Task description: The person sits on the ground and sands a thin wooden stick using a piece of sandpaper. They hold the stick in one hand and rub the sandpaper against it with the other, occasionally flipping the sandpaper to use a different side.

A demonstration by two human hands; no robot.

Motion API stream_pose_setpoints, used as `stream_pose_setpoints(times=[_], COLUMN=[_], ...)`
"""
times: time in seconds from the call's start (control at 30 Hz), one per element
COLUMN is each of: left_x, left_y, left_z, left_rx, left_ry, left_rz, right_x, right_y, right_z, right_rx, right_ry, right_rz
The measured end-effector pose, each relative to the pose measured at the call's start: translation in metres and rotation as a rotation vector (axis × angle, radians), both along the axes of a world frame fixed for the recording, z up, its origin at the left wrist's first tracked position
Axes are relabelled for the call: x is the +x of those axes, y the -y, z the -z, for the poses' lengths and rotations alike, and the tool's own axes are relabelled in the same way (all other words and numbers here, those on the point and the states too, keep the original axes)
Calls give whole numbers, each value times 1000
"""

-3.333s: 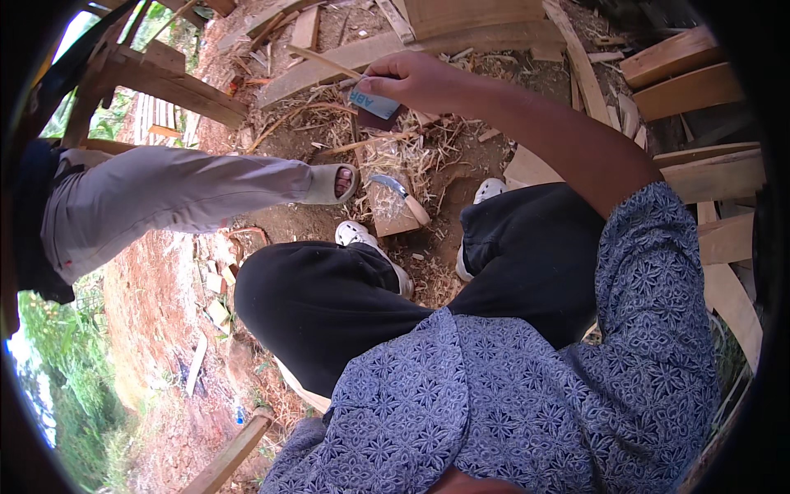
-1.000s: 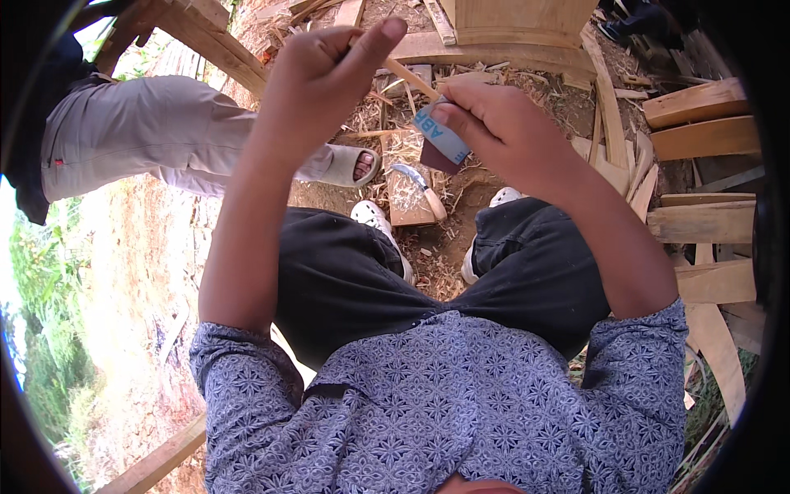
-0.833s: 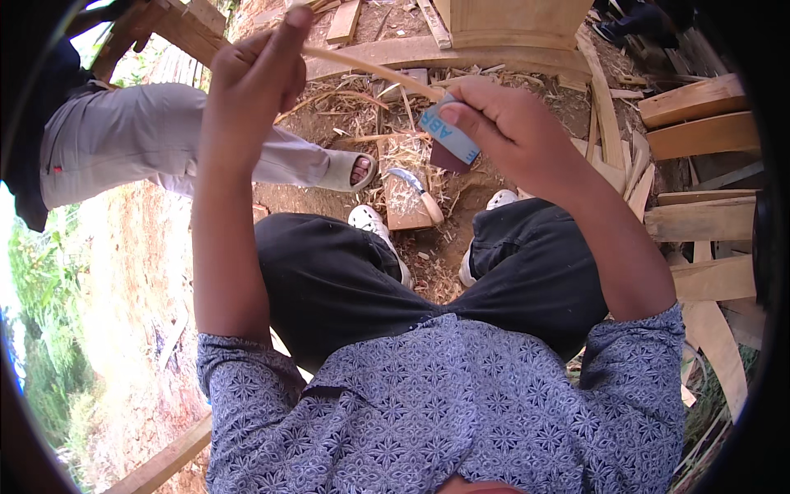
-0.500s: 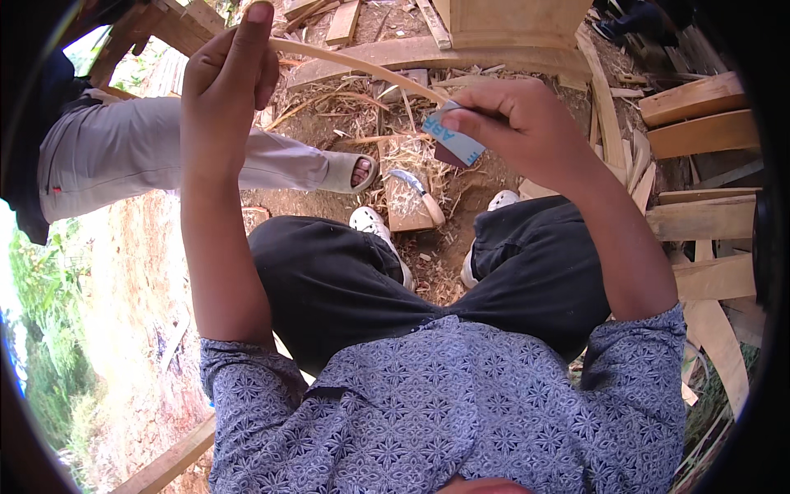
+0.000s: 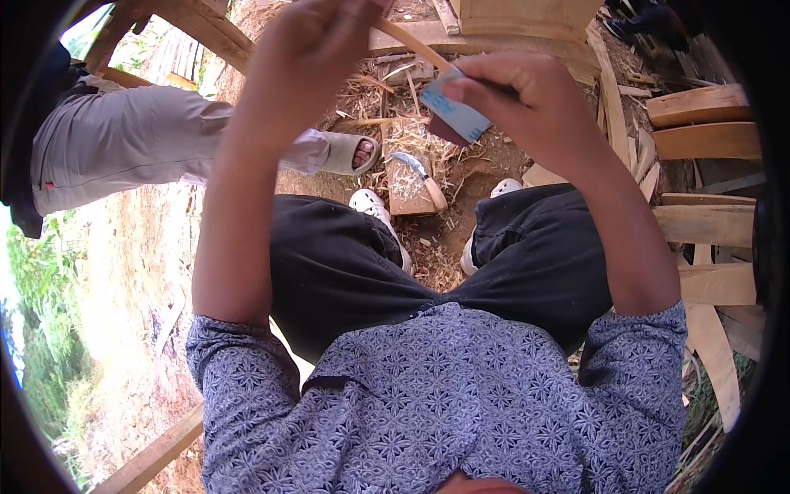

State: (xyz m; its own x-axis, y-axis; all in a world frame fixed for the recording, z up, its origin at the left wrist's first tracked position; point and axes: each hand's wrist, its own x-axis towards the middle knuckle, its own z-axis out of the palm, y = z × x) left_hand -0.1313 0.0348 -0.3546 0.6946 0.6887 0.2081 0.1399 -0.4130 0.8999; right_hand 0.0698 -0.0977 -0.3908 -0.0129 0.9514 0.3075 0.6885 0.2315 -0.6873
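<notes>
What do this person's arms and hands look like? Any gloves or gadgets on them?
The left hand and right hand are ordinary human hands; no gloves, cables or gadgets show on them. The forearms are uncovered. Loose left and right sleeves end near the elbows, in blue and whitish cloth with a repeating star-like flower pattern.

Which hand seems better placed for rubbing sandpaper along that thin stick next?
Probably the right hand: it pinches the sandpaper at the thin stick. The left hand, holding the stick farther along, seems better placed for steadying it.
</notes>
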Motion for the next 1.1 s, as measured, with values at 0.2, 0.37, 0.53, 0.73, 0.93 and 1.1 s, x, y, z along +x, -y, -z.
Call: stream_pose_setpoints(times=[0.2, 0.37, 0.53, 0.73, 0.93, 1.1], left_x=[-13, -12, -5, -13, -17, 15], left_y=[1, -9, 12, -4, -8, 24], left_z=[29, -7, 20, 8, -5, 5], left_rx=[330, 61, -57, -65, -18, -127], left_ry=[-34, 182, -61, 60, 176, -194], left_rz=[17, -67, 20, -37, -154, 43], right_x=[3, 14, -1, 19, 26, 7], right_y=[-9, 5, -2, 6, 12, 2], right_z=[-1, -11, -14, 1, -1, -6], right_rx=[42, -5, -10, 20, -17, -55], right_ry=[19, 10, 10, 74, 13, -10], right_rz=[-76, -20, -131, -32, -27, -86])
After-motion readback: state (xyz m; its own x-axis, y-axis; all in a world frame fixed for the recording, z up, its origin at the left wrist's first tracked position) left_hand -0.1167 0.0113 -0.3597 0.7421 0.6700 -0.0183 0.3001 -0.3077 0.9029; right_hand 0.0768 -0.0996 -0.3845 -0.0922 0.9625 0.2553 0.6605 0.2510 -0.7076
